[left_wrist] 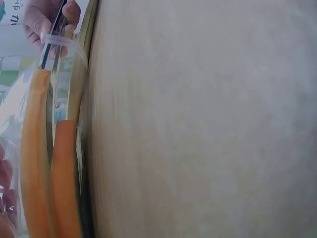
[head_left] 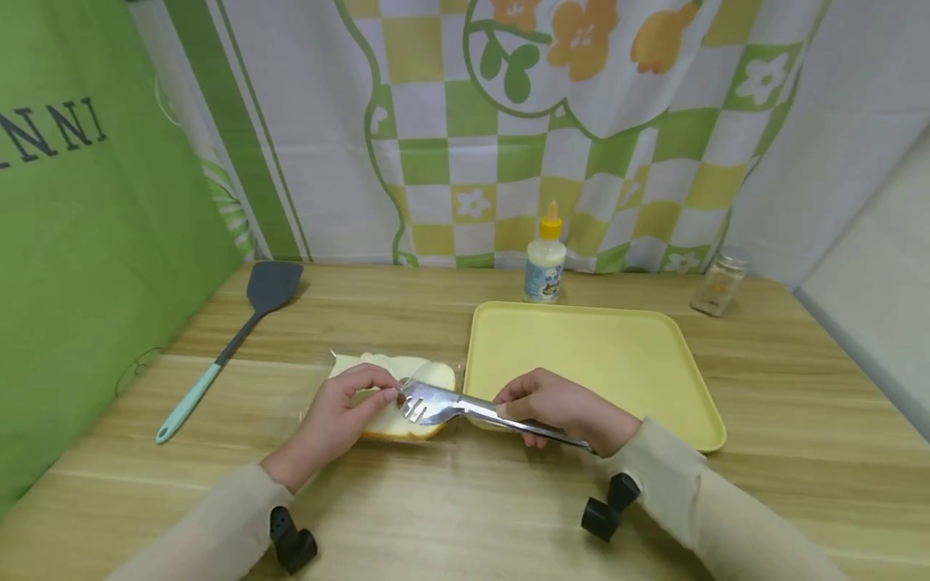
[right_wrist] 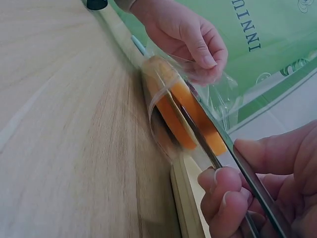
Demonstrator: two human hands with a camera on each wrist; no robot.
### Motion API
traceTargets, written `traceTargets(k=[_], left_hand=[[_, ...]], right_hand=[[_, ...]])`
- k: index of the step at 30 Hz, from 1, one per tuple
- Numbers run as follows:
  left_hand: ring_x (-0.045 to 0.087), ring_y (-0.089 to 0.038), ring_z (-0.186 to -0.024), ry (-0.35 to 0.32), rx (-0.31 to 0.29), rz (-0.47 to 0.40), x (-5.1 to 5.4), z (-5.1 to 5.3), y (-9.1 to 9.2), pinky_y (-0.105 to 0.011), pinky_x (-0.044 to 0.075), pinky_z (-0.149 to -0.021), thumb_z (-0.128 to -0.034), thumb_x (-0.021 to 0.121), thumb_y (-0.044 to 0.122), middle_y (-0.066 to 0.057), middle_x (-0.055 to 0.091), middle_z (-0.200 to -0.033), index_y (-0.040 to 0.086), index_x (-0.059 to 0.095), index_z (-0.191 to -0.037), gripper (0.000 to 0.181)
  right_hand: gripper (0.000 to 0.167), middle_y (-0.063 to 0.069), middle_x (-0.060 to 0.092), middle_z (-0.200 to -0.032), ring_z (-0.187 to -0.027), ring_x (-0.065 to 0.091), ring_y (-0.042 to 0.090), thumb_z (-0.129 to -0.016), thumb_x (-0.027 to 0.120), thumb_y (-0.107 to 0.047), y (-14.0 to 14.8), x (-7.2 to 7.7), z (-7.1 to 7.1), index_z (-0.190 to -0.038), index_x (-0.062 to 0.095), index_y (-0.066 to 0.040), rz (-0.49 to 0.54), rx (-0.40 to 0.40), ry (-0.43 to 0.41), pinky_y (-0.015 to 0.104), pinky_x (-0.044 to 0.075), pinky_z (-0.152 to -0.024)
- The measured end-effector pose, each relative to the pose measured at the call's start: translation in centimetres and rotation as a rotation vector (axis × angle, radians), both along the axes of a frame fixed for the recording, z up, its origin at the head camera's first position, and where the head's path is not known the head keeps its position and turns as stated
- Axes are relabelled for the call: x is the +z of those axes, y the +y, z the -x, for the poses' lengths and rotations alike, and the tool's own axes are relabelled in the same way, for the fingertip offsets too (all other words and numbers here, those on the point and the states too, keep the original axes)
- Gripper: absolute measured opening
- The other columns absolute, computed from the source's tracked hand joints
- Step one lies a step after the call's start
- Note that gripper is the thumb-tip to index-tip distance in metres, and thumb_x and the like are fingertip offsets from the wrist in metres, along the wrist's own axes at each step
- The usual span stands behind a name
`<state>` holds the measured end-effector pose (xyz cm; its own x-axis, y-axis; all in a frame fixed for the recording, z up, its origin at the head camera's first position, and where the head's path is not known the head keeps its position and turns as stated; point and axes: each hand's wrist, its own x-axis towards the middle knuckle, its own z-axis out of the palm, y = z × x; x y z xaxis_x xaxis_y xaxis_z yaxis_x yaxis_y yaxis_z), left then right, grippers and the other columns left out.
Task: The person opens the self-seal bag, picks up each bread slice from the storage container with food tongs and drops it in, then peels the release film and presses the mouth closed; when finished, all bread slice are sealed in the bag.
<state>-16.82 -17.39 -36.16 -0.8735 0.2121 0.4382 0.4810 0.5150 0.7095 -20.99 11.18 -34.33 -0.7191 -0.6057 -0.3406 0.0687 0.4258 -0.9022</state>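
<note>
Slices of bread (head_left: 436, 375) lie in a clear plastic bag (right_wrist: 230, 96) left of the tray. The left hand (head_left: 337, 411) pinches the bag's film between thumb and fingers above the bread. Metal tongs (head_left: 487, 410) are gripped by the right hand (head_left: 563, 407), their slotted head over the bread. In the right wrist view, one arm of the tongs (right_wrist: 257, 191) runs along the top slice and the other enters between two slices. Two orange-brown crusts (left_wrist: 35, 158) show edge-on in the left wrist view, a tong arm between them.
A yellow tray (head_left: 596, 339) lies beneath and beyond the right hand. Behind it stands a bottle with a yellow cap (head_left: 544, 266); a glass jar (head_left: 719, 282) is at the back right. A spatula (head_left: 234, 343) lies at the left. Curtains hang behind the table.
</note>
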Motion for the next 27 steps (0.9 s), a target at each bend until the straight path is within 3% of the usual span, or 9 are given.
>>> traceTargets(k=[5,12,20,27], left_hand=[[0.059,-0.008,-0.089,0.003,0.005,-0.002,0.0,0.1,0.1,-0.029,0.047,-0.084,-0.0848,0.065,0.005,0.001,0.066,-0.09,0.01,0.069,-0.085,0.007],[0.059,-0.01,-0.089,0.057,-0.028,-0.062,0.0,0.0,0.6,-0.025,0.047,-0.082,-0.0843,0.064,0.0,-0.003,0.067,-0.09,0.006,0.068,-0.085,0.007],[0.054,-0.005,-0.079,0.048,-0.017,-0.133,-0.1,-0.1,0.7,-0.02,0.046,-0.068,-0.084,0.063,-0.001,-0.01,0.065,-0.086,0.003,0.067,-0.084,0.005],[0.057,-0.005,-0.086,0.028,0.031,-0.102,-0.2,0.1,0.2,-0.024,0.046,-0.08,-0.0839,0.064,0.0,-0.007,0.066,-0.085,0.004,0.067,-0.084,0.005]], right_hand=[[0.021,0.005,0.054,-0.067,-0.044,0.048,0.009,-0.091,0.054,-0.009,-0.9,0.0,0.3,-0.104,0.061,0.006,-0.003,-0.011,-0.005,0.02,0.041,-0.042],[0.016,0.004,0.052,-0.062,-0.043,0.047,0.01,-0.089,0.056,-0.008,-2.2,0.1,0.7,-0.097,0.063,0.003,0.016,-0.019,-0.025,0.021,0.042,-0.044],[0.014,0.005,0.054,-0.065,-0.043,0.048,0.01,-0.088,0.056,-0.006,-3.7,0.1,1.1,-0.096,0.064,0.003,0.014,-0.006,-0.029,0.021,0.041,-0.043],[0.015,0.004,0.055,-0.066,-0.043,0.048,0.009,-0.088,0.056,-0.006,-3.1,0.4,1.5,-0.096,0.064,0.003,-0.014,-0.03,-0.041,0.02,0.042,-0.043]])
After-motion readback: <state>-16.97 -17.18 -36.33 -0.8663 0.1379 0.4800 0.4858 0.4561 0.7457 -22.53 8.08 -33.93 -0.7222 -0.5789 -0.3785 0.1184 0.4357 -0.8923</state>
